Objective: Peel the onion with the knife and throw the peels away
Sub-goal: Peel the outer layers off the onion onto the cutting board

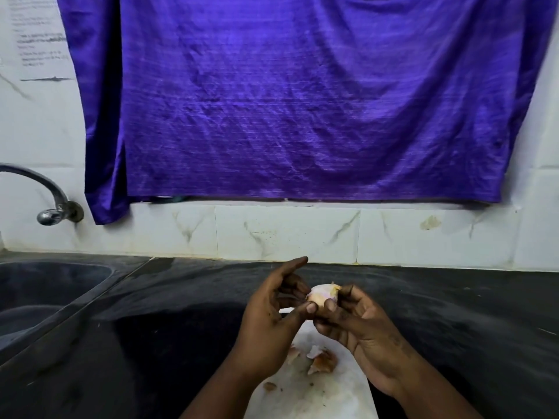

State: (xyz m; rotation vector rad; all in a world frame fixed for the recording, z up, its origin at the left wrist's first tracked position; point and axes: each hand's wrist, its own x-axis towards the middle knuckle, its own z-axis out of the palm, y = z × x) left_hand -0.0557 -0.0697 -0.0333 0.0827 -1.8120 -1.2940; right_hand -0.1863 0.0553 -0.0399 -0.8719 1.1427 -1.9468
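**Onion nearly bare, peels waiting on the board**

White cutting board (317, 391) at the bottom centre of the frame, nearest us, carries loose peels (322, 359) and small scraps; just above it we hold the onion (323, 294) in the air at lower centre; our right hand (360, 325) closes on it from the right, thumb and fingertips pinched on; our left hand (272, 313) meets it with the thumb tip only, the other fingers spread loosely and gripping nothing; no knife is visible, and we cannot tell where it lies.

Onion looks pale and mostly stripped, a yellowish tag of skin at its top right; we judge the step to be picking off the last skin by hand; best to hold steady with the right, catch the loose edge with the left thumb, and peel over the board so scraps fall there.

Dark counter (453, 328) runs across the frame; sink (45, 294) at middle left, tap (45, 201) above it; purple cloth (302, 101) hangs on the tiled wall; no bin is in view, so the disposal spot is unknown; nothing crowds the hands.
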